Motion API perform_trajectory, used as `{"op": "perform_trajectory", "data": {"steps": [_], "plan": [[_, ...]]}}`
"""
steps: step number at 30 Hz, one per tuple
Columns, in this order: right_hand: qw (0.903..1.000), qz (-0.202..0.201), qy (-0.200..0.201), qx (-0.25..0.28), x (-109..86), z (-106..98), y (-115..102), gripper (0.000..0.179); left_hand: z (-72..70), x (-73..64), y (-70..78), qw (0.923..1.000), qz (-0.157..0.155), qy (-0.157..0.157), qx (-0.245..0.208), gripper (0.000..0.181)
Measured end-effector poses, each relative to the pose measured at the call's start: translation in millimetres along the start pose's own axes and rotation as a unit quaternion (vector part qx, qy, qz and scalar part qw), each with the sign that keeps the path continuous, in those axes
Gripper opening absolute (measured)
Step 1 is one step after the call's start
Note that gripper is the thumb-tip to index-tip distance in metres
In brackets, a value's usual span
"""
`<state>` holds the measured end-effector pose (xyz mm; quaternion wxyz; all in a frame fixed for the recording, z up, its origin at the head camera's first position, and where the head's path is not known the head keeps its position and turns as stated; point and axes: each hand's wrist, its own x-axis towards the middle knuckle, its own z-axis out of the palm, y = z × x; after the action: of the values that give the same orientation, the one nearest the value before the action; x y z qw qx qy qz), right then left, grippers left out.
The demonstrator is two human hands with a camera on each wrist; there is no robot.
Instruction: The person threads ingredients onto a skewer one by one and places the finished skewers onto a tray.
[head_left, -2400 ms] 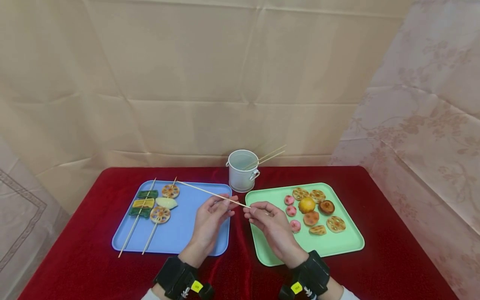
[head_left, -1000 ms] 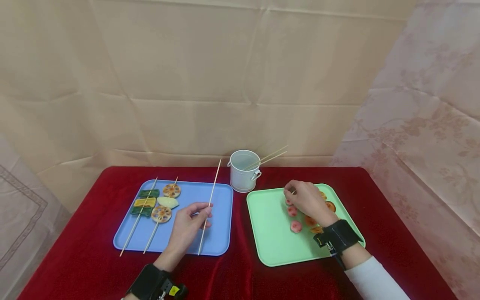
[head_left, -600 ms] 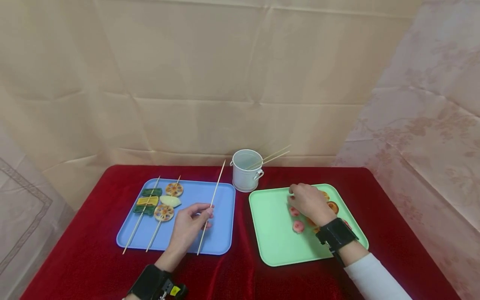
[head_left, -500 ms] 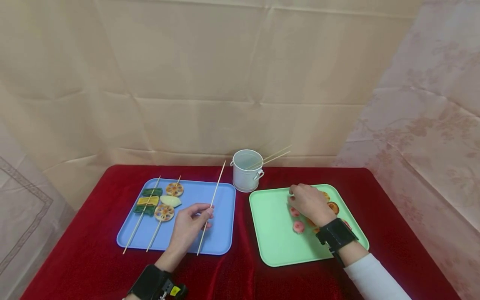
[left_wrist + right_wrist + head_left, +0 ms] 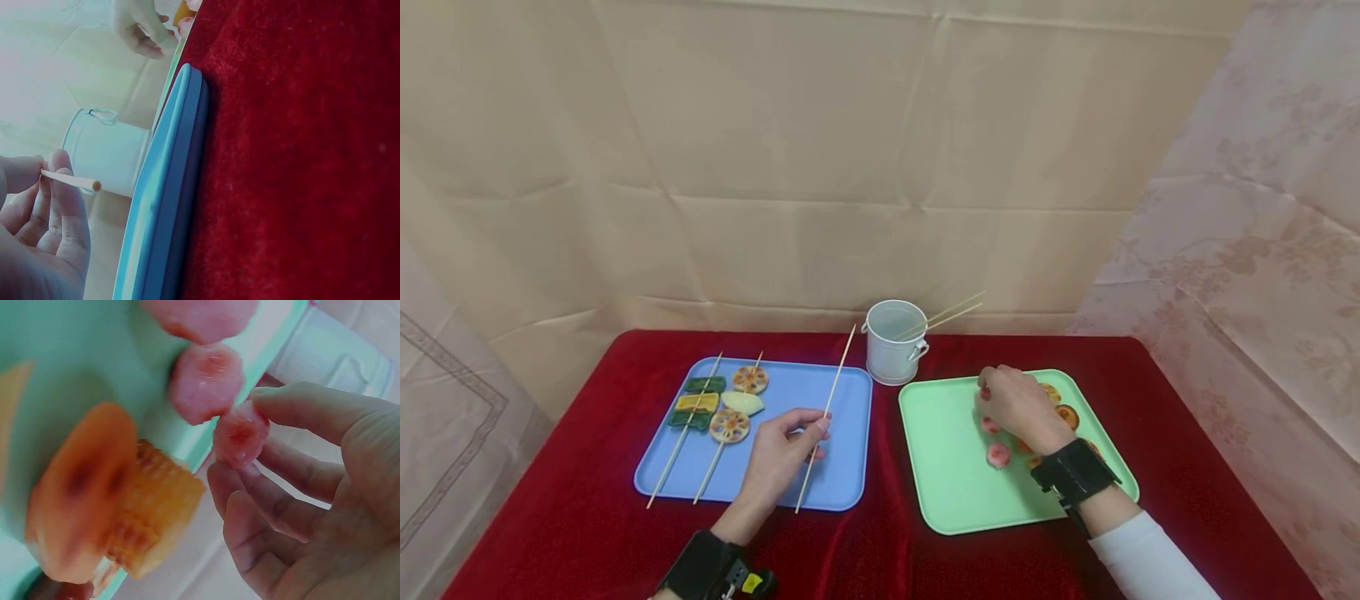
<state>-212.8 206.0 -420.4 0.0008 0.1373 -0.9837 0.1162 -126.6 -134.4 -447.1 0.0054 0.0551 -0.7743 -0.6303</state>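
My left hand (image 5: 781, 454) pinches a thin wooden skewer (image 5: 840, 365) between thumb and fingers above the blue tray (image 5: 797, 385). The bare skewer slants up and away; its blunt end (image 5: 95, 185) points at the left wrist camera. Over the green tray (image 5: 951, 496), my right hand (image 5: 1022, 408) pinches a small pink ball (image 5: 240, 436) between thumb and fingertips. Beside it sit another pink ball (image 5: 207, 382) and a larger one (image 5: 203, 315). A browned orange slice (image 5: 84, 494) and a corn piece (image 5: 156, 509) lie close by. My right hand hides part of this food in the head view.
A white bucket (image 5: 892, 350) with two skewers (image 5: 955, 314) leaning out stands behind the trays. On the blue tray lie a skewer with green and yellow pieces (image 5: 697, 402) and one with lotus root slices (image 5: 730, 426) and a pale piece (image 5: 742, 403). Red cloth (image 5: 887, 550) covers the table.
Both hands held the skewer between the trays at first. My right hand let go and moved right to the pink balls; my left hand moved left and turned the skewer more upright.
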Motion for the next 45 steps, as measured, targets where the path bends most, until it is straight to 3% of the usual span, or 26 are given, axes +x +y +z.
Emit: {"op": "perform_trajectory", "data": {"steps": [6, 16, 23, 28, 34, 41, 45], "plan": [[0.9963, 0.014, 0.022, 0.081, -7.6, -1, -7, 0.028, -0.7, 1.2, -1.5, 1.0000, 0.006, -0.001, -0.005, 0.021], [0.9744, -0.025, 0.103, 0.198, -21.8, 12, -28, 0.029, 3.2, -0.8, 0.0, 0.9984, 0.044, -0.018, 0.031, 0.016], [0.9595, -0.020, 0.099, 0.263, -25.9, 15, -39, 0.027, 5.1, -1.8, 1.9, 0.9965, 0.058, -0.030, 0.053, 0.013], [0.9465, 0.022, 0.069, 0.315, -26.5, 15, -43, 0.034, 7.0, -2.4, 2.4, 0.9943, 0.066, -0.035, 0.076, 0.011], [0.9061, 0.078, 0.033, 0.415, -24.5, 15, -46, 0.044, 7.9, -4.0, 3.6, 0.9900, 0.087, -0.050, 0.099, 0.009], [0.8206, 0.062, 0.011, 0.568, -20.3, 15, -53, 0.044, 9.7, -6.5, 5.5, 0.9833, 0.125, -0.053, 0.121, 0.008], [0.7920, 0.079, 0.020, 0.605, -18.4, 14, -56, 0.040, 11.3, -8.5, 6.6, 0.9821, 0.133, -0.047, 0.125, 0.007]]}}
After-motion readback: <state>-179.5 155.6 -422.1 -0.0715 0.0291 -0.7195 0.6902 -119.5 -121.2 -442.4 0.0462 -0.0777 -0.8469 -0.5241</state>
